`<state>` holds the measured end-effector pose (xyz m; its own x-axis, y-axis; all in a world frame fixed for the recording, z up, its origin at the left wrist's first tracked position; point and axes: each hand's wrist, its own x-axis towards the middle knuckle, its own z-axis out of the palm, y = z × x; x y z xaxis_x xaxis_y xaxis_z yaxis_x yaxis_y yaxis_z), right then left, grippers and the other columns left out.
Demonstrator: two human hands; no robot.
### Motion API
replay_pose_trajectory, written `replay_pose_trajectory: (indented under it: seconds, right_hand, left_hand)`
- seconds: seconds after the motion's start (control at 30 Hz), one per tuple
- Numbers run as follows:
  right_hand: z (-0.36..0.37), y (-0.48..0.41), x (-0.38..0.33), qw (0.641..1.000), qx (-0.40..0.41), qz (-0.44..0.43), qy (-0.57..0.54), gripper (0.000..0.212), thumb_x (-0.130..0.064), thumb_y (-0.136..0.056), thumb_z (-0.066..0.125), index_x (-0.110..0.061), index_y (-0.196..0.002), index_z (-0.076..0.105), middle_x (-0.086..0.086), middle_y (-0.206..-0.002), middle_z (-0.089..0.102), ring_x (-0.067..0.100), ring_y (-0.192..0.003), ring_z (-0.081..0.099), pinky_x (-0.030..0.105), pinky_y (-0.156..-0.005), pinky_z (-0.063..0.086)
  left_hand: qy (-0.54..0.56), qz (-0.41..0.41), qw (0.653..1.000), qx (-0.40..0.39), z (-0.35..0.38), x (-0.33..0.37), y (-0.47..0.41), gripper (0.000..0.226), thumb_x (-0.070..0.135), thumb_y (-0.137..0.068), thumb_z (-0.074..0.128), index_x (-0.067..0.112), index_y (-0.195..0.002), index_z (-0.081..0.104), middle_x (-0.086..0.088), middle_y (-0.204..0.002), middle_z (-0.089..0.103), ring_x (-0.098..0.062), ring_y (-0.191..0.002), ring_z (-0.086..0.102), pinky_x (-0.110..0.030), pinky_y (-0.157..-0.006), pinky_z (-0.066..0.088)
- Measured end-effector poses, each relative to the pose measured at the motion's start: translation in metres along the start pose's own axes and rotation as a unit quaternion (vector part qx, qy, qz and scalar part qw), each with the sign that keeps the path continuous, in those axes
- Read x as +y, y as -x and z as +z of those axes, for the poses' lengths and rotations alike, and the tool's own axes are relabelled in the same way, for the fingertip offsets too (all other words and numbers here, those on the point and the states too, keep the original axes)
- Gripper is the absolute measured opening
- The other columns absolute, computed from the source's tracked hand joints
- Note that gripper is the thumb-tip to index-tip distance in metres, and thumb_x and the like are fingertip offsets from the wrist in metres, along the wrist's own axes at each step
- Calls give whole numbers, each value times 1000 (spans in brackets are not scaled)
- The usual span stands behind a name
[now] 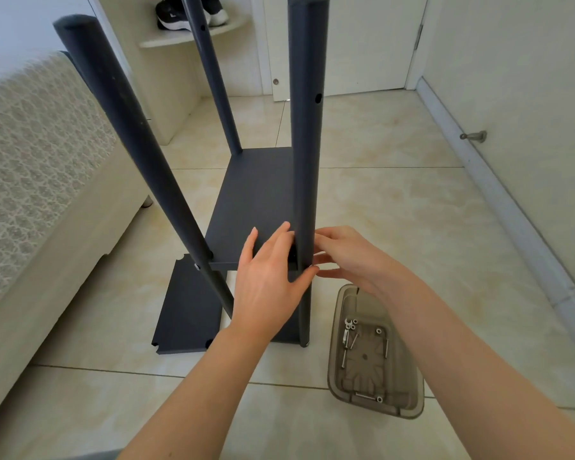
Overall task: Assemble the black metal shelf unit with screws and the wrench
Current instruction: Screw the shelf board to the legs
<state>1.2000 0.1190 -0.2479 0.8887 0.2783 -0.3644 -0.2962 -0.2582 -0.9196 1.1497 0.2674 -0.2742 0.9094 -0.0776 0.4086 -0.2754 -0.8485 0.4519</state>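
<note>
The black shelf unit stands on the tiled floor with a shelf board (pixel 256 194) fixed between three upright posts. My left hand (pixel 266 280) lies with straight fingers on the board's near corner, its thumb hooked across the front of the near right post (pixel 307 127). My right hand (pixel 349 257) has its fingers curled against the right side of that post at board height; whatever sits between the fingertips is hidden. The left post (pixel 140 144) leans toward me. A loose black panel (pixel 186 313) lies flat on the floor underneath.
A smoky plastic tray (pixel 409 403) by my right forearm holds a small wrench (pixel 346 330) and several screws (pixel 365 396). A bed (pixel 30 161) runs along the left. Shoes (pixel 193 14) sit on a corner shelf behind; a door stop (pixel 473 136) juts from the right wall.
</note>
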Motion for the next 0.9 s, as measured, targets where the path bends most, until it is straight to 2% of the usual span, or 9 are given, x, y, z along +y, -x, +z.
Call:
replay_pose_trajectory:
  seconds: [0.1, 0.2, 0.27, 0.37, 0.5, 0.63, 0.77, 0.83, 0.9]
  right_hand:
    - [-1, 0, -2, 999, 17, 6, 29, 27, -40, -98, 54, -19, -108, 68, 0, -99, 74, 13, -96, 68, 42, -96, 53]
    - [0, 2, -3, 1000, 0, 15, 0, 23, -33, -99, 56, -15, -111, 66, 6, -100, 74, 16, -92, 69, 44, -97, 53]
    - [0, 4, -3, 1000, -8, 12, -16, 22, -31, -99, 56, -14, -110, 66, 8, -100, 74, 15, -88, 69, 42, -95, 54]
    - [-3, 7, -3, 1000, -6, 1, -5, 23, -30, -99, 57, -15, -114, 66, 3, -96, 75, 11, -85, 70, 39, -94, 54]
    - [-24, 9, 2, 999, 18, 6, 28, 25, -30, -100, 55, -19, -121, 61, -6, -91, 76, 10, -93, 71, 37, -95, 53]
    - [-58, 12, 33, 997, -14, 82, 10, 24, -32, -99, 57, -17, -116, 64, -3, -99, 76, 15, -96, 72, 36, -91, 54]
    - [-71, 5, 101, 981, -40, 191, 2, 26, -29, -96, 62, -10, -114, 67, 5, -102, 76, 22, -96, 72, 39, -90, 55]
    - [-67, 1, 135, 971, -57, 232, 24, 28, -28, -95, 63, -6, -112, 67, 7, -98, 76, 21, -85, 72, 39, -81, 56]
    - [-61, -2, 162, 962, -68, 260, 37, 26, -26, -96, 62, -2, -107, 65, 4, -85, 75, 16, -69, 69, 37, -69, 52]
  left_hand:
    - [-46, 15, 999, 11, 2, -3, 2, 53, 49, -90, 63, 18, -133, 57, 0, -130, 67, -14, -126, 59, -45, -125, 13]
    - [-72, 18, 997, 27, 5, -7, 5, 58, 55, -90, 55, 16, -133, 61, 1, -136, 64, -13, -134, 52, -40, -124, 11]
    - [-72, 17, 997, 26, 6, -9, 5, 59, 57, -90, 52, 19, -134, 61, 4, -137, 62, -11, -135, 51, -36, -121, 16]
    - [-63, 11, 998, 30, 6, -9, 5, 58, 56, -89, 55, 20, -134, 61, 5, -136, 63, -12, -132, 53, -37, -118, 24]
    - [-71, 10, 997, 31, 7, -8, 6, 57, 57, -90, 51, 18, -131, 63, 4, -134, 64, -13, -130, 55, -40, -117, 28]
    - [-71, -2, 997, 35, 9, -7, 6, 56, 55, -89, 56, 17, -129, 63, 5, -130, 67, -13, -126, 59, -37, -118, 27]
    - [-71, 5, 996, 48, 12, -5, 6, 53, 54, -90, 55, 16, -126, 63, 5, -125, 69, -14, -123, 61, -38, -117, 30]
    - [-71, 5, 996, 55, 13, -6, 6, 51, 52, -90, 57, 16, -124, 64, 5, -122, 70, -15, -121, 62, -40, -116, 32]
    - [-73, 4, 996, 57, 15, -7, 6, 48, 51, -90, 60, 16, -122, 64, 5, -119, 71, -15, -121, 62, -40, -116, 32]
